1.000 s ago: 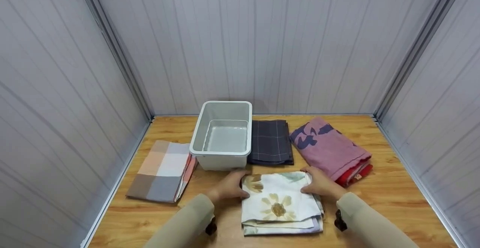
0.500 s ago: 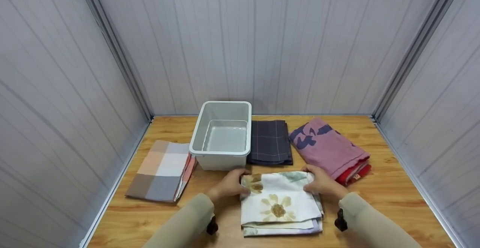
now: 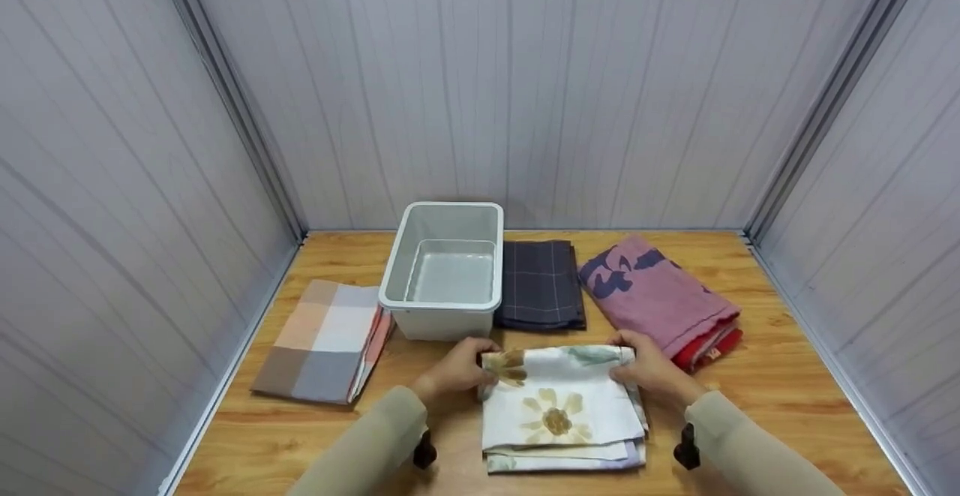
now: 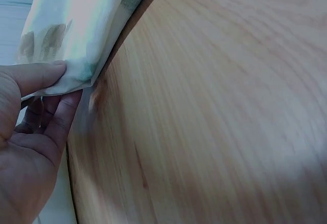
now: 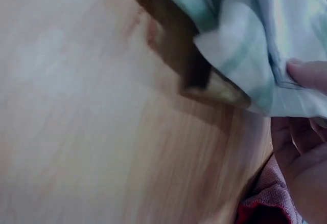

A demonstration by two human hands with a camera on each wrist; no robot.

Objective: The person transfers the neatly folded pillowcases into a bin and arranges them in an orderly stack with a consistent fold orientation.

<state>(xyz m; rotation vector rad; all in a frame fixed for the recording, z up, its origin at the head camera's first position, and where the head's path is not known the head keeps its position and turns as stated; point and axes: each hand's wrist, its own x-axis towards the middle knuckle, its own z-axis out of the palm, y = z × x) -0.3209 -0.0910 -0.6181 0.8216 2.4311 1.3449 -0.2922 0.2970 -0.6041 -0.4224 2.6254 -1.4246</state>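
On the head view I am seeing the flower-printed cloth [image 3: 559,398] lying folded on the wooden table [image 3: 247,455], its layers stepping out along the six o'clock edge, and both hands are holding it at its far corners. The left hand [image 3: 456,368] is pinching the ten o'clock corner; on that wrist's camera I am making out the left thumb [image 4: 43,75] pressing on top while the left fingers [image 4: 64,112] are reaching under the fabric. The right hand [image 3: 651,370] is pinching the two o'clock corner the same way, with the right thumb [image 5: 309,75] resting above and the right fingers [image 5: 282,132] bending beneath, partly cut off by the frame. I cannot tell from here whether those corners are clearing the table. Taking the printed cloth as my dial centre, I am finding the pale grey bin [image 3: 441,323] standing towards eleven o'clock, near the left hand. A dark checked cloth [image 3: 541,286] is lying folded at twelve o'clock, just beside the bin. Between one and two o'clock the pink cloth [image 3: 664,297] is resting at a slant, and a red layer [image 3: 724,350] is showing at its own four o'clock corner. Between nine and ten o'clock a block-checked cloth [image 3: 319,342] is lying folded, well apart from the printed one.
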